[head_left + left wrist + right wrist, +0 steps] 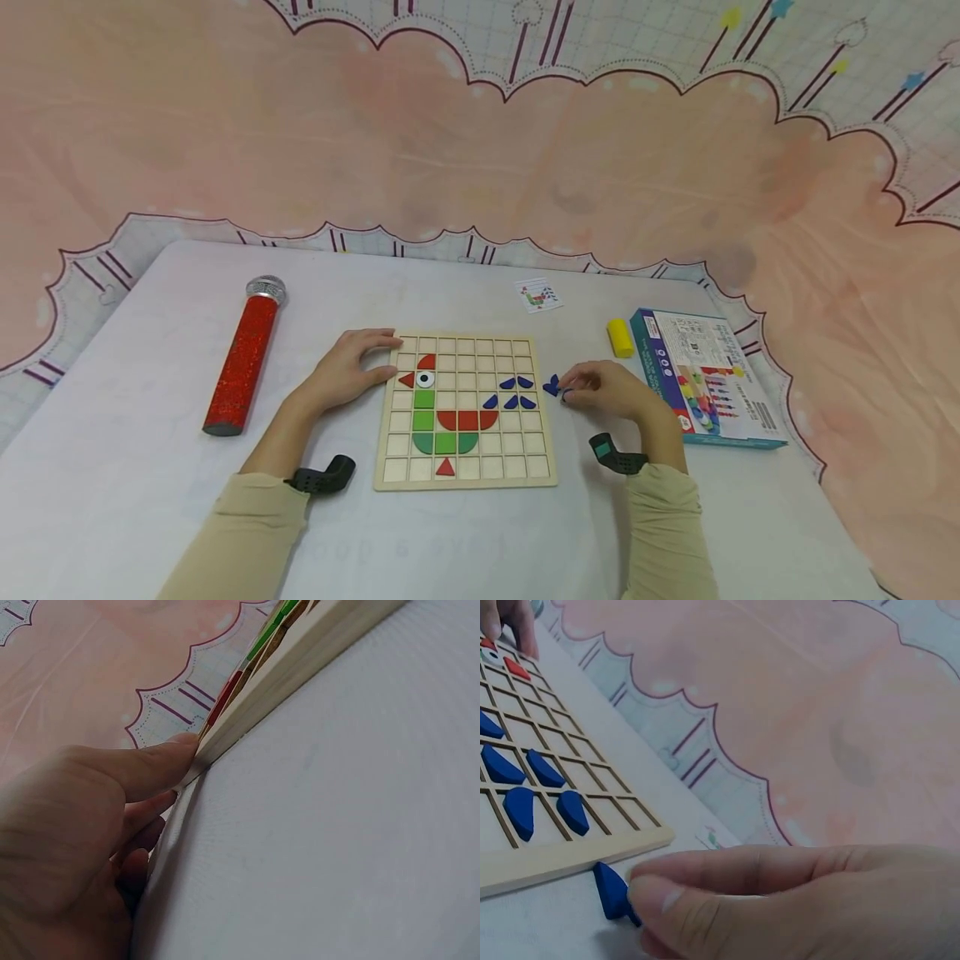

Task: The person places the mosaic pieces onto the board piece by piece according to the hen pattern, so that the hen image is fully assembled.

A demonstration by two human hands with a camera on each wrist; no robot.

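Observation:
A square wooden grid board (547, 450) lies on the white table, with colored tiles forming a bird-like figure. Its blue leaf-shaped tiles (519, 812) fill several cells at the right. My left hand (348, 367) touches the board's upper left edge, thumb and fingers spread apart; the left wrist view shows the thumb (161, 761) against the rim. Just off the board's right side, my right hand (607, 389) pinches at a loose blue tile (611, 891) with thumb and forefinger. More blue shows beside it, partly hidden by the fingertips.
A red glitter tube with a silver top (243, 358) lies at the left. A picture card (538, 295) is behind the board. To the right are a yellow cylinder (620, 337) and a flat toy box (712, 375).

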